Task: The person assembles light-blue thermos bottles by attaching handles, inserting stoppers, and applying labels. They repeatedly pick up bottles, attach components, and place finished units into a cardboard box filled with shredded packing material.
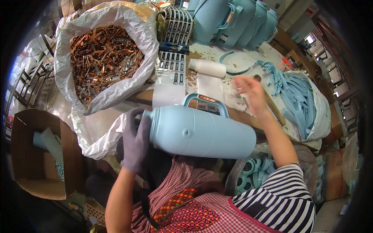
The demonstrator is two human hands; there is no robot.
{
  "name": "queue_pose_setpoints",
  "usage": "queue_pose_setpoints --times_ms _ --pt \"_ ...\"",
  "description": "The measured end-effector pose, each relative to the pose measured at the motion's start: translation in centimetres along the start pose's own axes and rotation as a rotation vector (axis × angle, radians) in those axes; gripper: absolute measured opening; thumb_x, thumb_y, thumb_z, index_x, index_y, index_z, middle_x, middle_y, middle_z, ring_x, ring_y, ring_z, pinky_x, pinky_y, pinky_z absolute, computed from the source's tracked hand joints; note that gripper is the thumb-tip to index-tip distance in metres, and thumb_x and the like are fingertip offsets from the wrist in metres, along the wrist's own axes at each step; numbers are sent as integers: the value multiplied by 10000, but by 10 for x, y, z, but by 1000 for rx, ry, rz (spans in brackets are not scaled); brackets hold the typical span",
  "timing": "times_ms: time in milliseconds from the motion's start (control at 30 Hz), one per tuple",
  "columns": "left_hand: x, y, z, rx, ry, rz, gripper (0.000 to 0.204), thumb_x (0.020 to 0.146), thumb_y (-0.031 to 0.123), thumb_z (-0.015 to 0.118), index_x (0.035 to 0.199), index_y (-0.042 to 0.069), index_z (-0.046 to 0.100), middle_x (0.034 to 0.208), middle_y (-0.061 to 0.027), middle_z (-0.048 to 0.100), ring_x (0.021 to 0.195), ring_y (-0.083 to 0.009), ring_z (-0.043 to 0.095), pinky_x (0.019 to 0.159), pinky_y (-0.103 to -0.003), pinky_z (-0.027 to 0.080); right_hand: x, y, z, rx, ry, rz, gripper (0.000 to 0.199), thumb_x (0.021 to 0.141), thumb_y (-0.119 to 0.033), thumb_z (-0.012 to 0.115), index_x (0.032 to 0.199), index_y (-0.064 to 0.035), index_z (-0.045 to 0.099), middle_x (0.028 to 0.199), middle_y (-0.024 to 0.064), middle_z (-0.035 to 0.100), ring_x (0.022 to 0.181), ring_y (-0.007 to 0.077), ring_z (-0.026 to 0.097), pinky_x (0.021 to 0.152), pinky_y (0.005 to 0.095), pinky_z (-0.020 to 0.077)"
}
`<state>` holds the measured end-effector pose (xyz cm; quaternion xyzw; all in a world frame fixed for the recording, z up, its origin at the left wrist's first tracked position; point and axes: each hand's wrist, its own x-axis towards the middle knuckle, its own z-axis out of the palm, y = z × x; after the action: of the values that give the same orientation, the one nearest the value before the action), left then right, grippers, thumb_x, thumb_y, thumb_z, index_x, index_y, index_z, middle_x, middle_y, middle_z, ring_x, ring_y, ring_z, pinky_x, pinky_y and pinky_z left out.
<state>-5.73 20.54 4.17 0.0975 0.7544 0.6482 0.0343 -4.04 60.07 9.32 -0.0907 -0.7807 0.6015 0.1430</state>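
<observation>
A light blue thermos jug shell [202, 134] lies on its side across my lap, its handle upward with a small brown label plate [207, 98] on top. My left hand [136, 141], in a grey glove, is closed round its neck end. Beyond the shell, my bare right hand [252, 93] is raised over the table with loosely parted fingers and nothing visible in them; it is slightly blurred. Nearest to it are a white roll [210, 68] and some loose light blue handle strips [235, 72]. A sheet of dark stickers [172, 64] lies left of the roll.
A white sack [145, 23] of small brown and silvery strips stands at the left. Several blue jugs [211, 23] stand at the back. At the right, a bag [320, 116] holds blue handle strips [293, 97]. A cardboard box [39, 163] sits lower left; a clear bag of blue rings [252, 171] lies below.
</observation>
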Motion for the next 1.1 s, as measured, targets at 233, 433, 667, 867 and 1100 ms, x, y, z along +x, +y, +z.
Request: queue_pose_setpoints --times_ms 233,433,667,867,1100 --pt "32 -36 22 -50 -104 -57 429 1048 314 511 1353 24 594 1224 -159 663 1120 -242 622 1018 -348 459 30 41 -95 -1100 198 41 513 785 -102 760 1267 -13 607 1119 144 727 1037 262 710 854 378 557" --pt "26 -27 20 12 -69 -61 379 1035 269 504 1278 6 627 1173 -162 683 1107 -250 632 1005 -353 466 10 -34 44 -147 -454 -170 620 703 76 778 1280 -66 602 1098 32 714 933 167 682 806 352 572" --pt "28 -25 21 25 -57 -53 348 1035 239 505 1251 2 639 1164 -169 684 1093 -262 637 999 -356 466 25 -44 45 -192 -555 -42 474 691 22 781 1145 -12 650 1073 84 740 1052 187 697 978 358 542" --pt "27 -17 20 26 -74 -110 344 1035 234 509 1260 8 636 1163 -166 681 1101 -257 628 1007 -354 459 10 -13 21 -380 -489 -84 368 710 52 732 1069 -22 698 1026 80 755 1003 182 708 945 374 541" --pt "30 -34 19 -6 -50 -63 360 1035 253 523 1274 3 626 1186 -170 671 1111 -251 614 1004 -353 460 29 -12 84 -347 -507 -231 261 801 -182 769 1038 -85 722 956 123 757 919 243 721 855 357 552"
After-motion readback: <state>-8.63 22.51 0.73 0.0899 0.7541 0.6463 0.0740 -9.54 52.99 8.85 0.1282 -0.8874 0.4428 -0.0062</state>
